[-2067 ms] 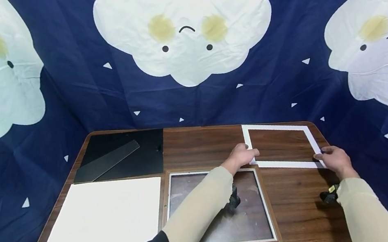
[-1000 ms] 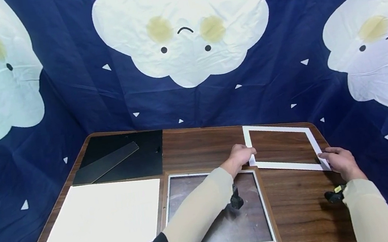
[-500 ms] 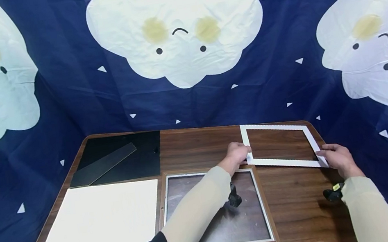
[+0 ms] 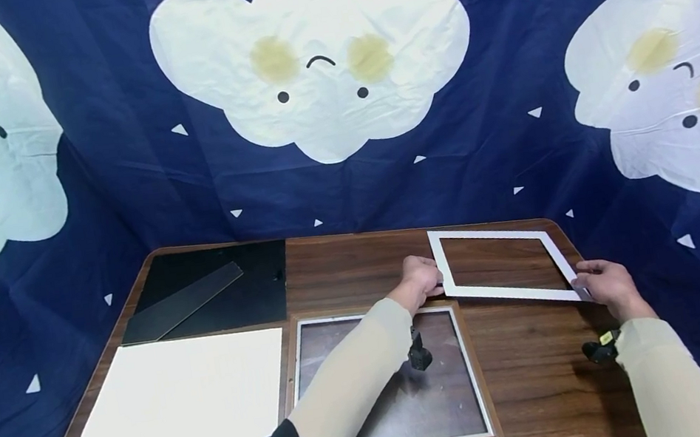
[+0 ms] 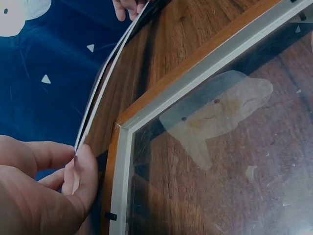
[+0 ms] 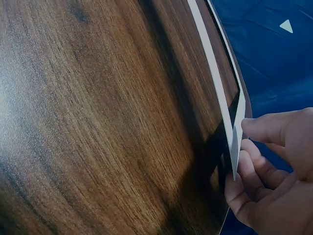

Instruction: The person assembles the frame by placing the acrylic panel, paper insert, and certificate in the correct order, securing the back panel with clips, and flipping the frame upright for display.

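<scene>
Head view: white border (image 4: 511, 293) spans between 2 hands (image 4: 421, 276) (image 4: 609, 284).

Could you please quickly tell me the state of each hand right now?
Left hand: closed, pinching the white border frame at its left side.
Right hand: closed, pinching the same frame near its right corner.

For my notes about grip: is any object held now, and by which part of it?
The white border: the left hand pinches it near its front left corner, the right hand near its front right corner.
</scene>
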### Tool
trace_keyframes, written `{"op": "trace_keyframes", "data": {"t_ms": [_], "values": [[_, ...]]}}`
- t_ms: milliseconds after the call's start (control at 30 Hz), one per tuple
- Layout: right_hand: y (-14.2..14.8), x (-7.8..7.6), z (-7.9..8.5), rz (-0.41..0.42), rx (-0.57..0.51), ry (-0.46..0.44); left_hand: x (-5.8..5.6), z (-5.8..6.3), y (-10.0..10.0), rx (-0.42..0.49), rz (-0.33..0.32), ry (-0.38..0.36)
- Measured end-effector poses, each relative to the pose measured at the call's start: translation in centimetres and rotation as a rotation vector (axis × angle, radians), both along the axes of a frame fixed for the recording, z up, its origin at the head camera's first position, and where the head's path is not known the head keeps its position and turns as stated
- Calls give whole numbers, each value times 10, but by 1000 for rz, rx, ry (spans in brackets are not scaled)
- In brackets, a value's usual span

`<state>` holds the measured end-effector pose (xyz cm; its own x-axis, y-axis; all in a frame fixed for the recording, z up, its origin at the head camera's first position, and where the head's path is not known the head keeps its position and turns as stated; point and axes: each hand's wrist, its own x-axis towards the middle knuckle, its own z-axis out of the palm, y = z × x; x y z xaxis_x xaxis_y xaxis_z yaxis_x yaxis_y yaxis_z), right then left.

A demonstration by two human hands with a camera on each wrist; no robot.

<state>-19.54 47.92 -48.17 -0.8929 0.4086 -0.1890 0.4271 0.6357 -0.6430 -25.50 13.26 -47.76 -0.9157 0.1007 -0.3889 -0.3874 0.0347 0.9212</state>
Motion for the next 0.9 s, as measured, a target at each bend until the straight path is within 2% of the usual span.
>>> {"op": "trace_keyframes", "data": {"t_ms": [333, 600, 900], "values": [[2, 2, 3, 42, -30, -18, -2, -4, -6, 17, -4, 6], [10, 2, 9, 64, -97, -46, -6, -10, -15, 106, -30, 18], [7, 2, 23, 145, -126, -17, -9, -8, -29, 160, -49, 13]]}}
